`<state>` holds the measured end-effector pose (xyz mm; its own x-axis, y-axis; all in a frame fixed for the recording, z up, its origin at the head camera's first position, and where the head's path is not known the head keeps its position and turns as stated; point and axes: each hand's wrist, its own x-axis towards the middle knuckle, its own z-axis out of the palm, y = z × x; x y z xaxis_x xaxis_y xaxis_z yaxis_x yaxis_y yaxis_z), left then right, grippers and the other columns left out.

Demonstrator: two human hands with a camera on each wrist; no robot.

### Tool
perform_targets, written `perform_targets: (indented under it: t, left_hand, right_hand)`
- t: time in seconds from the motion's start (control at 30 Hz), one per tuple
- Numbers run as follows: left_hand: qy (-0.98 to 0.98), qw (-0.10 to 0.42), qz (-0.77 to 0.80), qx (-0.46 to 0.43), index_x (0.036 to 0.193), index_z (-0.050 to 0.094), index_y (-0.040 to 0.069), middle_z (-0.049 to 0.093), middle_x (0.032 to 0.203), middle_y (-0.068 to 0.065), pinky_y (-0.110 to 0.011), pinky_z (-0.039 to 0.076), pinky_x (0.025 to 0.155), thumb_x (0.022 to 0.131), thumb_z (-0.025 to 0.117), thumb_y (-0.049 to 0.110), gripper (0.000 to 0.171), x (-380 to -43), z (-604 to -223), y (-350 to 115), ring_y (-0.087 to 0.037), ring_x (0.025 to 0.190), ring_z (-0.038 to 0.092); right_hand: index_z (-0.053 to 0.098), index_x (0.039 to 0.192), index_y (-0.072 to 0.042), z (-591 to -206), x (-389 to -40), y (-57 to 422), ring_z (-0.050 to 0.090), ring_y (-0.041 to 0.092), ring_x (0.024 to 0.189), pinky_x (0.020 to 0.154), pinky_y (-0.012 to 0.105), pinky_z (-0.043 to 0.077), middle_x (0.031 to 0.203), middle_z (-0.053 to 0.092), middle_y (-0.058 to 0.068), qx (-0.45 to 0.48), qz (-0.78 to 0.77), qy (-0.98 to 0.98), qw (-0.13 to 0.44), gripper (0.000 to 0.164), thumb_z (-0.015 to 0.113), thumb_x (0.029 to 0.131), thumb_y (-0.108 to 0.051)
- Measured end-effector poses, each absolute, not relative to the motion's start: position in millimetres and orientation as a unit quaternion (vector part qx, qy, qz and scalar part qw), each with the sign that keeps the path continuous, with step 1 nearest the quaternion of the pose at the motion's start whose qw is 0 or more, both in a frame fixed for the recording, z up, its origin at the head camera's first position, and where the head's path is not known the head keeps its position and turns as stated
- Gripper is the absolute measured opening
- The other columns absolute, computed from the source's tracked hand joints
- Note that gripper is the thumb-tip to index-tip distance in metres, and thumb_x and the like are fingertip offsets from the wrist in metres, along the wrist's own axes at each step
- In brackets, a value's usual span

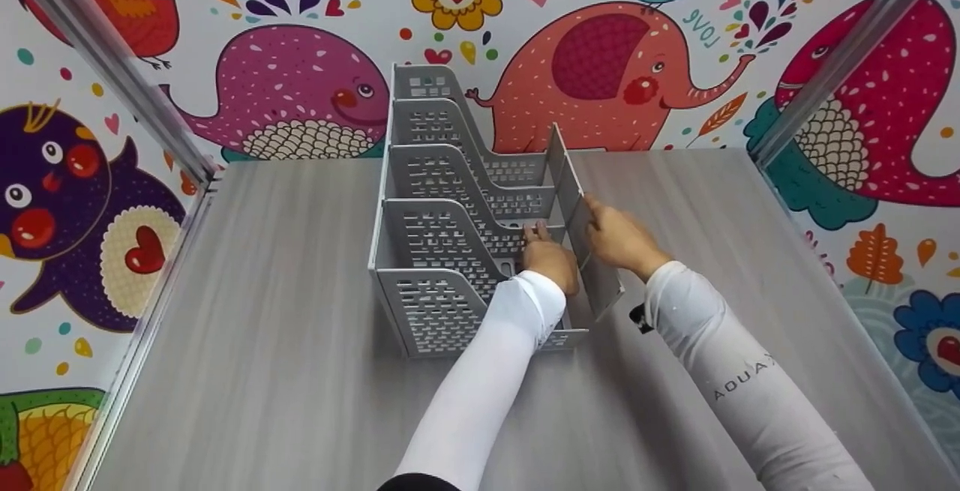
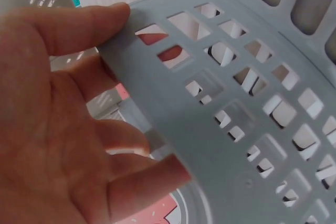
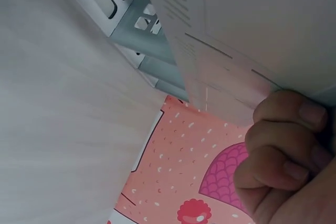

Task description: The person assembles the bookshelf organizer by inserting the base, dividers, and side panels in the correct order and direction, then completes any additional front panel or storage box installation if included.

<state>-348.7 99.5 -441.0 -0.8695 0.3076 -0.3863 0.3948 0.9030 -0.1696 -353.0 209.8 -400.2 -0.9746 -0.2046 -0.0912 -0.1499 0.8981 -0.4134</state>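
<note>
A grey plastic file rack with several sloped, perforated dividers stands on the table. In the head view, my left hand reaches into its lower side. The left wrist view shows the thumb and fingers of that hand gripping the edge of a perforated divider. My right hand is at the top edge of the rack's long end panel, which leans outward. In the right wrist view several curled fingers lie beside the panel's outer face; the thumb is hidden there.
The rack stands on a grey wood-grain table. Walls printed with cartoon animals enclose it at the back and sides, with metal corner posts. A small black object shows beside the right wrist.
</note>
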Motion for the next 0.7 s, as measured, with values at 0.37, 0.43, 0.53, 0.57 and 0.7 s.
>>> perform_targets:
  t: [0.37,0.43,0.53,0.57,0.7]
  left_hand:
    - [0.962,0.174,-0.110,0.181,0.139,0.049,0.023,0.032,0.153,-0.011,-0.050,0.015,0.119,0.090,0.051,0.043,0.053,-352,-441,101,-0.028,0.148,0.020]
    - [0.964,0.170,-0.102,0.179,0.139,0.049,0.025,0.035,0.152,-0.008,-0.049,0.016,0.119,0.092,0.049,0.041,0.049,-352,-442,100,-0.027,0.147,0.020]
    - [0.969,0.160,-0.083,0.171,0.137,0.051,0.025,0.037,0.151,-0.006,-0.047,0.018,0.119,0.094,0.048,0.037,0.045,-353,-443,98,-0.025,0.147,0.023]
    - [0.970,0.155,-0.078,0.170,0.137,0.052,0.025,0.037,0.151,-0.007,-0.046,0.019,0.119,0.094,0.049,0.036,0.044,-353,-443,97,-0.025,0.146,0.025]
    - [0.973,0.142,-0.064,0.168,0.135,0.054,0.024,0.037,0.150,-0.014,-0.045,0.021,0.119,0.092,0.051,0.033,0.044,-352,-443,96,-0.027,0.144,0.029]
  right_hand:
    - [0.029,0.146,0.002,-407,-350,211,0.059,0.037,0.090,0.081,0.053,0.048,0.127,0.056,0.030,-0.089,-0.200,0.974,0.056,0.056,0.040,0.093,-0.012]
    - [0.029,0.146,0.003,-407,-350,211,0.059,0.037,0.095,0.086,0.053,0.047,0.131,0.054,0.030,-0.091,-0.204,0.973,0.056,0.056,0.039,0.093,-0.012]
    - [0.028,0.147,0.003,-409,-350,211,0.058,0.036,0.099,0.088,0.053,0.047,0.134,0.052,0.029,-0.092,-0.212,0.971,0.061,0.056,0.038,0.094,-0.012]
    - [0.027,0.147,0.002,-409,-350,210,0.058,0.035,0.097,0.085,0.051,0.048,0.133,0.052,0.028,-0.090,-0.214,0.971,0.063,0.056,0.038,0.094,-0.012]
    - [0.027,0.148,0.002,-411,-348,210,0.057,0.033,0.085,0.074,0.046,0.047,0.129,0.056,0.028,-0.085,-0.213,0.971,0.068,0.057,0.039,0.094,-0.013]
